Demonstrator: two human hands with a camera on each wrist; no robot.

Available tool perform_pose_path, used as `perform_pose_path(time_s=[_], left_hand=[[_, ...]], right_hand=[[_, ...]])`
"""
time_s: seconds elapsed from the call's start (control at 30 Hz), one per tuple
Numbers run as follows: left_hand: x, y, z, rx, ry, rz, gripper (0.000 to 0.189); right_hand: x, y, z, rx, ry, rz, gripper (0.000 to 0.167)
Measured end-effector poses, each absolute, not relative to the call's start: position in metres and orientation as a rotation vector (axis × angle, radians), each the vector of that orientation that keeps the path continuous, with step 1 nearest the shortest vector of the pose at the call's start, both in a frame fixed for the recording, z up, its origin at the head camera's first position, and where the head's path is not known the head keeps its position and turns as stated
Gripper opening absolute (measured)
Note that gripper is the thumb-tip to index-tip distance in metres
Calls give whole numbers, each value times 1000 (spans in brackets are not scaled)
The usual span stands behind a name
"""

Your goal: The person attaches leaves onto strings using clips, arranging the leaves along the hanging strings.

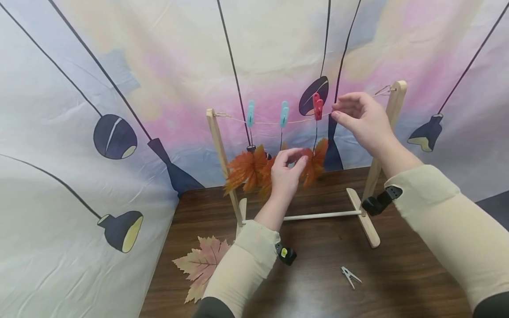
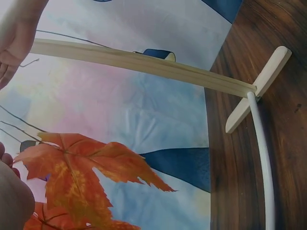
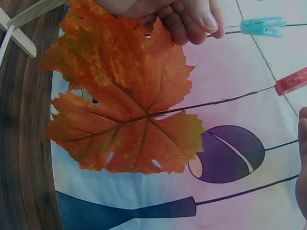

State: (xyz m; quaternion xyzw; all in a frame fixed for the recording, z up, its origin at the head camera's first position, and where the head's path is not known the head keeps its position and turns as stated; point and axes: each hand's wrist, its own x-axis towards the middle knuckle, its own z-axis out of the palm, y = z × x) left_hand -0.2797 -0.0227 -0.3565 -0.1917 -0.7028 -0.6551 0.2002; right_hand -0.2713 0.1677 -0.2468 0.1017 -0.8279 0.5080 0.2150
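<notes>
My right hand [image 1: 363, 119] is raised beside the red clothespin [image 1: 317, 107] on the string, thumb and fingers apart with nothing visible between them. Lower down, my left hand [image 1: 287, 172] is among the orange maple leaves, its fingers loosely bent and holding nothing. One orange leaf [image 3: 144, 115] hangs by its dark stem from the red clothespin. Two light-blue clothespins [image 1: 251, 114] clip further stems on the left part of the string [image 1: 266, 123]. Of those leaves, the left one [image 1: 248, 170] shows well; the middle one is largely hidden behind my left hand.
A wooden stand with two posts [image 1: 216, 141] carries the string; a white rod [image 1: 322, 216] joins its feet. On the dark wooden table [image 1: 310, 274] lie a pale pinkish leaf [image 1: 200, 265], partly behind my left sleeve, and a white clothespin [image 1: 351, 278]. A lamp-printed cloth [image 1: 171, 70] hangs behind.
</notes>
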Motion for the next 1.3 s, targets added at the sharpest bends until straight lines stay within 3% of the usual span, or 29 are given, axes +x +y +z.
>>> perform_pose_path(time_s=[0.97, 1.3], left_hand=[[-268, -66, -419, -385, -1953, -1810, 19], [-240, -84, -414, -324, -2010, -1808, 21]], right_hand=[[-261, 178, -329, 235, -2377, 1437, 44], [-252, 184, -365, 252, -2404, 1488, 45]])
